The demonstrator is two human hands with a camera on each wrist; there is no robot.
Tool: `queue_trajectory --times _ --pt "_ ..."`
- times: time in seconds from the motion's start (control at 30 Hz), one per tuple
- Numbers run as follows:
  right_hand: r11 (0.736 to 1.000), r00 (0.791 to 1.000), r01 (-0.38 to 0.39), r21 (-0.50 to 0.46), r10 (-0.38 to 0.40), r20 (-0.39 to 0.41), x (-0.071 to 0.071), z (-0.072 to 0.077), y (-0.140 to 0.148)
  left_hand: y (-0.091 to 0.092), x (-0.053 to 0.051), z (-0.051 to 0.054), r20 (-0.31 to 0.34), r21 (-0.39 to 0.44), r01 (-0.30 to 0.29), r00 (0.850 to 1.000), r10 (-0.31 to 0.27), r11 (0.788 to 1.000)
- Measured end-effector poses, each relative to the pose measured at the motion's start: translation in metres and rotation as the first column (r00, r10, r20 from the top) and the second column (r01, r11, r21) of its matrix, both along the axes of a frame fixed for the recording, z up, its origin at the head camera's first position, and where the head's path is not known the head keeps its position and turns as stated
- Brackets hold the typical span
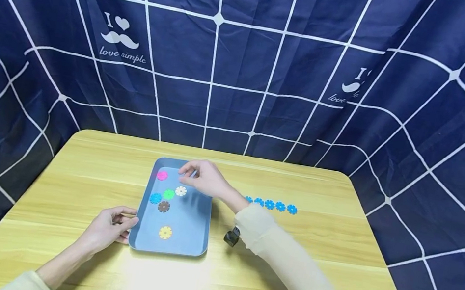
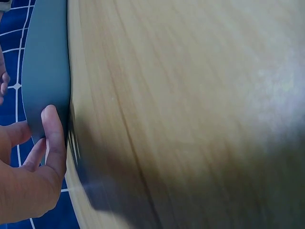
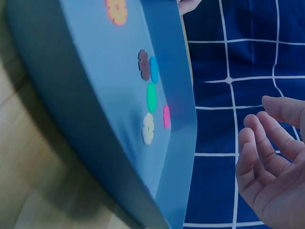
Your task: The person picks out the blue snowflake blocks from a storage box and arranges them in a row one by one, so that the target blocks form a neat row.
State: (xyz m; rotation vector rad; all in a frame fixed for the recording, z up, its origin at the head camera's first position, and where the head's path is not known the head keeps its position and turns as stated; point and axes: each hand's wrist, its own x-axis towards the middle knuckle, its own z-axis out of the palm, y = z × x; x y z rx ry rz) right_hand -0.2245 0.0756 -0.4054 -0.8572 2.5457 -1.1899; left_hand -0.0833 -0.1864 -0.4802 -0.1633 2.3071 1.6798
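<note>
A grey-blue tray [image 1: 187,245] lies on the table, with several flat notched plastic discs spread inside. Among them are a pink disc [image 1: 162,175], a white disc [image 1: 181,191], a green disc [image 1: 169,194], a blue disc [image 1: 155,198], a brown disc [image 1: 164,206] and a yellow-orange disc [image 1: 165,232]. My left hand [image 1: 111,227] grips the tray's left side, fingers on its outer wall [image 2: 47,71]. Above the tray's far right part hovers my right hand [image 1: 205,178]; its fingers [image 3: 274,138] are loosely bent and hold nothing. A purple bit [image 3: 147,190] barely shows past the tray wall.
Right of the tray, several blue discs [image 1: 269,205] form a row on the wooden table [image 1: 319,192], partly hidden by my right wrist. A black wrist camera [image 1: 231,236] sits at that sleeve. A dark blue curtain [image 1: 245,57] with white lines surrounds the table.
</note>
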Motion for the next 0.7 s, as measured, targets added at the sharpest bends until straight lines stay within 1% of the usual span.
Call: queue_trajectory --times 0.1,0.23,0.43,0.53,0.7 --pt "1.0 1.0 -0.001 -0.013 0.002 0.007 -0.003 -0.003 -0.008 0.001 0.0 -0.001 0.004 -0.008 -0.001 1.0 0.001 1.0" --pt "0.999 0.999 0.004 -0.047 -0.002 0.046 -0.006 -0.011 -0.019 0.001 0.0 -0.001 0.0 -0.013 0.002 1.0 -0.002 1.0" --pt "1.0 0.996 0.019 -0.008 -0.019 0.088 -0.009 -0.023 -0.033 0.001 0.0 -0.001 -0.004 -0.007 0.005 1.0 -0.005 1.0" --pt "1.0 0.992 0.03 -0.005 -0.029 0.12 -0.01 -0.028 -0.039 0.001 0.0 -0.001 -0.005 -0.01 0.001 1.0 -0.001 1.0" --pt "1.0 0.988 0.012 -0.005 -0.011 0.153 -0.01 -0.036 -0.047 0.001 0.001 -0.001 -0.006 -0.009 -0.003 1.0 0.003 1.0"
